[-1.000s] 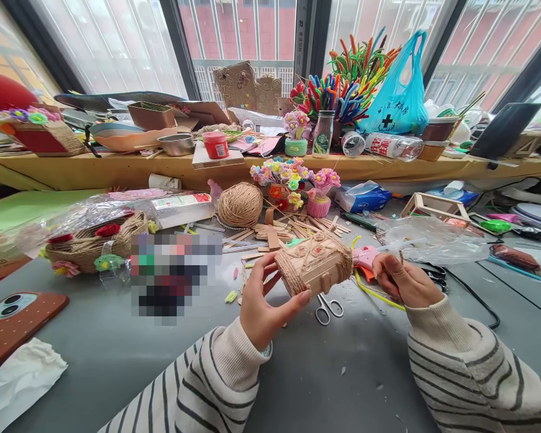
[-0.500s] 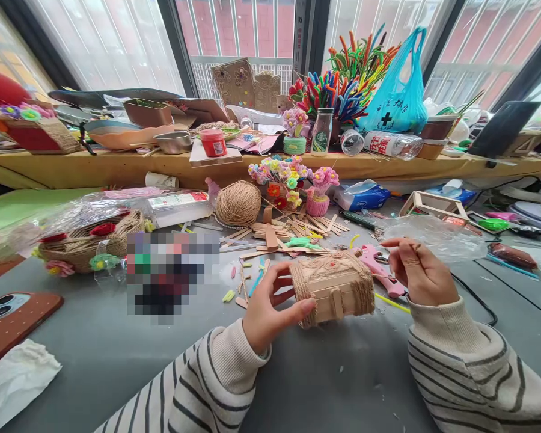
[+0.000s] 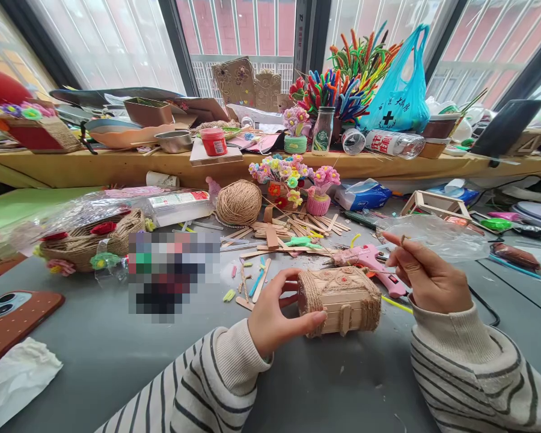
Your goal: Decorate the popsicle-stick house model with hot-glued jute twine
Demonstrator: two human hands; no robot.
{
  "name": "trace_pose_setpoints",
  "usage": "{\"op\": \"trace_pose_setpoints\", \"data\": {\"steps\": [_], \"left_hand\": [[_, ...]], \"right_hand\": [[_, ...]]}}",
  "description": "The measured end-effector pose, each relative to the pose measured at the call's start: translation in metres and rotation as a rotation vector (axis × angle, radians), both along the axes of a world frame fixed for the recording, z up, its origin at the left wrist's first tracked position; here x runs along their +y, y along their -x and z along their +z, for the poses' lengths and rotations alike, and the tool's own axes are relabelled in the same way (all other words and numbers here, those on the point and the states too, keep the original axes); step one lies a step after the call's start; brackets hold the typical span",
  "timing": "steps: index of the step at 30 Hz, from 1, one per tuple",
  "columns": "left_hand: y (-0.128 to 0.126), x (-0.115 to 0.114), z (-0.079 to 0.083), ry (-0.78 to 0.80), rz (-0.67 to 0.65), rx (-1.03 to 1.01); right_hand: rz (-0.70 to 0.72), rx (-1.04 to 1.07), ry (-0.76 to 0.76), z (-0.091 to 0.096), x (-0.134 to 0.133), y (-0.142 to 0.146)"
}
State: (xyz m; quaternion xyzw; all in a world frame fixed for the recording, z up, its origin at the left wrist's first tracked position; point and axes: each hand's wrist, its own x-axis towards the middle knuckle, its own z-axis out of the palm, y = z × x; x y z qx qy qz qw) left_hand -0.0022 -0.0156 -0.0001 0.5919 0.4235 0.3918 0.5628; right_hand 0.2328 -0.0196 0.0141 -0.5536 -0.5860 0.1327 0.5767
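My left hand grips the left end of a small craft-stick chest, thumb across the front and fingers behind. Rough twine wraps both ends of the chest, a short stick stands out as a clasp, and twine swirls with red dots decorate its top. To the right and apart from it, my right hand is raised in a pinch, with a tiny brown bit of twine showing at the fingertips. A pink hot glue gun lies behind the chest, partly covered by it and my right hand.
Loose craft sticks, a ball of twine and pipe-cleaner flowers stand behind. A twine basket, a phone and crumpled tissue are on the left. Clear plastic film lies beyond my right hand.
The chest and my left hand have shifted slightly right and towards me, with the chest's top turned more into view. My right hand has moved slightly right, still pinching.
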Motion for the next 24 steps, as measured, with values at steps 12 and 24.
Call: {"op": "trace_pose_setpoints", "data": {"steps": [12, 24], "left_hand": [[0.005, 0.012, -0.007, 0.061, 0.262, -0.289], [0.008, 0.018, -0.002, 0.200, 0.451, -0.440]], "right_hand": [[-0.206, 0.415, -0.252, 0.012, 0.003, 0.008], [-0.107, 0.247, -0.187, 0.043, 0.011, 0.020]]}}
